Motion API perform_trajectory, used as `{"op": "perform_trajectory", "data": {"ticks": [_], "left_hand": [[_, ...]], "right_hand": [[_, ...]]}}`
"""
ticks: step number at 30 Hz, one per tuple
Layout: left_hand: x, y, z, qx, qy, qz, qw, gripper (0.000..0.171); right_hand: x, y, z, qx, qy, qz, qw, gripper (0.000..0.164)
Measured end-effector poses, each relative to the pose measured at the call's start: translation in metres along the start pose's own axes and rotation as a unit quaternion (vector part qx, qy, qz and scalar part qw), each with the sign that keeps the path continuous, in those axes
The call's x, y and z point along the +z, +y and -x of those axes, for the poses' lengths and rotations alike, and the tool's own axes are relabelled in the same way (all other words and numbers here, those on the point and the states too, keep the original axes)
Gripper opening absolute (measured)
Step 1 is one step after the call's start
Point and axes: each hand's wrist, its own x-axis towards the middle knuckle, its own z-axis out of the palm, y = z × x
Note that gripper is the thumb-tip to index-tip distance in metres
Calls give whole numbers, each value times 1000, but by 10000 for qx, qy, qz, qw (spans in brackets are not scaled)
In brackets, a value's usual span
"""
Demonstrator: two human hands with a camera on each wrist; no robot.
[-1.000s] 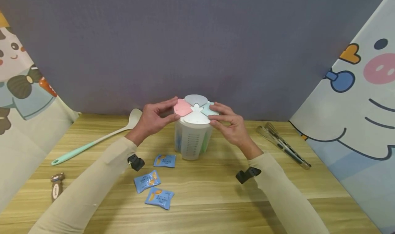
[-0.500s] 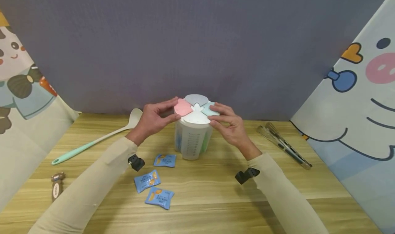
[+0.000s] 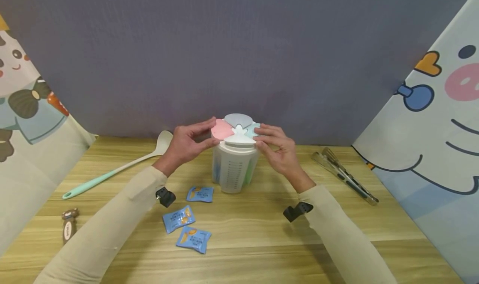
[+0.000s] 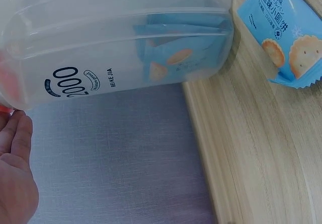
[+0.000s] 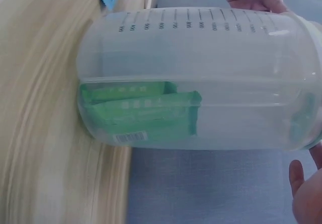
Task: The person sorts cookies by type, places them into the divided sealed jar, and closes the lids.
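A clear divided food storage container (image 3: 235, 174) stands upright on the table by the back wall. Its lid has pink (image 3: 221, 129), grey, green and white flaps; the front white flap (image 3: 239, 139) is tilted up at its outer edge. My left hand (image 3: 187, 144) holds the lid's left side, thumb toward the front. On the right side, my right hand (image 3: 278, 149) grips the lid, fingers over the green flap and thumb near the raised white flap. Blue snack packets (image 4: 188, 53) show inside in the left wrist view, green packets (image 5: 146, 113) in the right wrist view.
Several blue biscuit packets (image 3: 193, 239) lie in front of the container. A spatula with a mint handle (image 3: 93, 185) and a brown bear-shaped object (image 3: 69, 226) are at left. Metal tongs (image 3: 344, 176) lie at right. A grey panel (image 3: 239, 59) stands behind.
The front white flap, flat before, has risen at its outer edge, showing a gap beneath it. My right thumb has shifted slightly; the left hand keeps its place.
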Motion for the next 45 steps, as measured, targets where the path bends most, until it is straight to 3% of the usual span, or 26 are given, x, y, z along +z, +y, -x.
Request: {"op": "perform_trajectory", "data": {"ticks": [9,21,27,45], "left_hand": [[0,-1,-1,23,25,41,10000,46],[-2,0,0,-4,26,-19,10000,45],[-2,0,0,-1,25,44,10000,45],[-2,2,0,-71,-16,-55,10000,44]], "right_hand": [[0,-1,-5,276,109,164,9994,18],[3,1,-16,462,464,434,9969,8],[4,0,-18,767,547,475,9944,5],[6,1,-20,1424,655,304,9872,8]]}}
